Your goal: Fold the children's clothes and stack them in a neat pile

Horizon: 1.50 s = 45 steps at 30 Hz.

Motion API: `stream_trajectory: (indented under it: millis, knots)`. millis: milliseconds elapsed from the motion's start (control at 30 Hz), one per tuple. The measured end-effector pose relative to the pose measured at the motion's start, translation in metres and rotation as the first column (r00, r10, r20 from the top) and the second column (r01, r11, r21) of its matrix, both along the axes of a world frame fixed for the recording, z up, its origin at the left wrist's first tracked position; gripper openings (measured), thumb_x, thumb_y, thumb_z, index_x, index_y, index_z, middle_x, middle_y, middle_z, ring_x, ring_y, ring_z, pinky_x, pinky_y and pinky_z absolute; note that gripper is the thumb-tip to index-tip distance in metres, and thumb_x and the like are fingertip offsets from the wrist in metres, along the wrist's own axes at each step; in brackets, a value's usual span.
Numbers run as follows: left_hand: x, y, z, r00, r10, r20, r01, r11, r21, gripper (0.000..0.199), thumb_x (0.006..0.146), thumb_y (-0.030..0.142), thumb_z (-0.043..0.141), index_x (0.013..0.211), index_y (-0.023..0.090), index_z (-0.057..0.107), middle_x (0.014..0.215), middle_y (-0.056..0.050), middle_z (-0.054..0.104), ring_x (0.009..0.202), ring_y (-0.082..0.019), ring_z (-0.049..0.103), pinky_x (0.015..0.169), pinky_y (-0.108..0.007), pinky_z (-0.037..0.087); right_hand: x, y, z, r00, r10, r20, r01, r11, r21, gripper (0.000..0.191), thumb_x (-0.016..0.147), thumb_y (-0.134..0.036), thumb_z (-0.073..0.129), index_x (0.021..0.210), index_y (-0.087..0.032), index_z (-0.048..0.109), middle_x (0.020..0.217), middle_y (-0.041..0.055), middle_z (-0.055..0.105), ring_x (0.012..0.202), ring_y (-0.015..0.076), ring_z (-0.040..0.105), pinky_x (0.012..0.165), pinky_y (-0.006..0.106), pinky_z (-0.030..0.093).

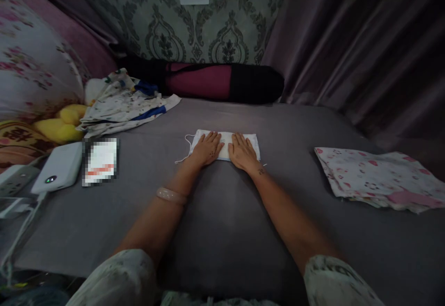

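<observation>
A flat white rectangular cloth piece [225, 137] lies on the grey sheet, in the middle of the head view. Thin white cord trails from its left end, and a short bit of cord shows by its right end. A pale blue line runs along its near edge. My left hand [207, 149] lies palm down on the left half, fingers stretched out. On the right half my right hand [242, 150] is also spread flat, fingers pointing away from me. A strip of the cloth shows between the two hands; the parts under my palms are hidden.
On the left are a white power bank [60, 167] with a cable, a blurred-out white item [100, 162], crumpled printed clothes [125, 106] and a yellow plush toy [64, 123]. Folded heart-print cloth [375, 174] lies right. A black and maroon bolster-shaped bag [198, 82] lies along the wall.
</observation>
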<state>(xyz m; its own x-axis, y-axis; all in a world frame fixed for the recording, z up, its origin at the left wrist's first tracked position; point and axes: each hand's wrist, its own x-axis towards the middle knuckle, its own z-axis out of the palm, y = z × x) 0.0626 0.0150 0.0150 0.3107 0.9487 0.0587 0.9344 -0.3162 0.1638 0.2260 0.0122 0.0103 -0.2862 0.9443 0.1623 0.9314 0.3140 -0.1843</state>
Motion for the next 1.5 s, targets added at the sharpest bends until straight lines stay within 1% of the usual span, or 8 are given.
stream_trajectory:
  millis: [267, 400, 467, 567, 700, 900, 1200, 1500]
  knots:
    - [-0.001, 0.0, -0.005, 1.0, -0.007, 0.029, 0.007, 1.0, -0.006, 0.058, 0.1, 0.04, 0.022, 0.147, 0.01, 0.036, 0.155, -0.014, 0.034, 0.146, -0.026, 0.024, 0.119, -0.047, 0.015, 0.0, 0.0, -0.002, 1.0, -0.009, 0.016, 0.01, 0.999, -0.036, 0.058, 0.099, -0.031, 0.022, 0.147, -0.002, 0.034, 0.155, 0.0162, 0.033, 0.144, 0.0255, 0.025, 0.118, 0.042, 0.016]
    - [-0.002, 0.002, 0.002, 0.984, 0.006, 0.179, -0.005, 1.0, -0.009, 0.056, 0.099, 0.039, 0.022, 0.145, 0.011, 0.039, 0.152, -0.014, 0.038, 0.143, -0.024, 0.03, 0.118, -0.045, 0.018, 0.0, 0.002, 0.006, 1.0, -0.008, 0.026, 0.011, 0.994, -0.105, 0.058, 0.099, -0.032, 0.021, 0.147, -0.002, 0.034, 0.154, 0.0165, 0.033, 0.144, 0.026, 0.026, 0.117, 0.043, 0.018]
    - [-0.005, 0.004, 0.008, 0.939, 0.036, 0.341, -0.041, 0.999, 0.008, 0.056, 0.1, 0.038, 0.02, 0.144, 0.01, 0.041, 0.149, -0.013, 0.043, 0.14, -0.022, 0.037, 0.117, -0.04, 0.023, -0.004, 0.004, 0.014, 1.0, -0.005, 0.015, 0.007, 0.992, -0.125, 0.058, 0.099, -0.033, 0.02, 0.146, -0.002, 0.036, 0.154, 0.0172, 0.034, 0.143, 0.027, 0.028, 0.116, 0.044, 0.02]
    - [-0.012, 0.009, 0.015, 0.815, 0.118, 0.567, -0.147, 0.989, 0.005, 0.057, 0.1, 0.041, 0.016, 0.139, 0.014, 0.048, 0.143, -0.011, 0.052, 0.135, -0.021, 0.044, 0.113, -0.035, 0.032, -0.016, 0.006, 0.021, 1.0, -0.003, -0.013, 0.002, 0.996, -0.089, 0.059, 0.1, -0.035, 0.02, 0.145, -0.002, 0.036, 0.153, 0.0182, 0.035, 0.142, 0.0279, 0.028, 0.116, 0.044, 0.02]
    - [-0.024, 0.015, 0.016, 0.677, 0.195, 0.709, -0.24, 0.97, -0.037, 0.06, 0.1, 0.046, 0.014, 0.132, 0.016, 0.055, 0.136, -0.011, 0.058, 0.131, -0.024, 0.049, 0.108, -0.037, 0.038, -0.039, 0.007, 0.015, 0.999, -0.042, -0.033, 0.04, 0.997, -0.073, 0.06, 0.1, -0.039, 0.022, 0.145, -0.003, 0.036, 0.152, 0.0192, 0.035, 0.141, 0.0293, 0.029, 0.114, 0.046, 0.021]
    - [-0.036, 0.024, 0.007, 0.559, 0.23, 0.796, -0.287, 0.955, -0.074, 0.068, 0.1, 0.048, 0.008, 0.135, 0.008, 0.051, 0.135, -0.016, 0.058, 0.129, -0.021, 0.051, 0.108, -0.035, 0.037, -0.051, 0.004, -0.005, 0.994, -0.105, -0.015, 0.105, 0.994, -0.004, 0.059, 0.099, -0.039, 0.024, 0.146, -0.004, 0.036, 0.153, 0.0187, 0.034, 0.142, 0.0299, 0.027, 0.115, 0.05, 0.017]
    - [-0.037, 0.022, 0.009, 0.442, 0.255, 0.86, -0.294, 0.947, -0.13, 0.066, 0.1, 0.05, 0.013, 0.133, 0.011, 0.054, 0.134, -0.014, 0.06, 0.128, -0.023, 0.053, 0.107, -0.038, 0.039, -0.053, 0.007, 0.013, 0.996, -0.086, -0.008, 0.085, 0.995, -0.051, 0.056, 0.099, -0.037, 0.026, 0.144, -0.005, 0.039, 0.153, 0.0193, 0.034, 0.141, 0.0302, 0.029, 0.113, 0.051, 0.02]
    - [-0.044, 0.029, 0.003, 0.303, 0.272, 0.913, -0.291, 0.939, -0.183, 0.071, 0.1, 0.052, 0.007, 0.135, 0.01, 0.051, 0.135, -0.015, 0.058, 0.127, -0.023, 0.054, 0.104, -0.038, 0.043, -0.069, 0.013, -0.003, 0.996, -0.091, 0.017, 0.091, 0.995, -0.028, 0.057, 0.099, -0.036, 0.026, 0.145, -0.005, 0.039, 0.153, 0.0178, 0.034, 0.144, 0.0281, 0.024, 0.116, 0.048, 0.015]
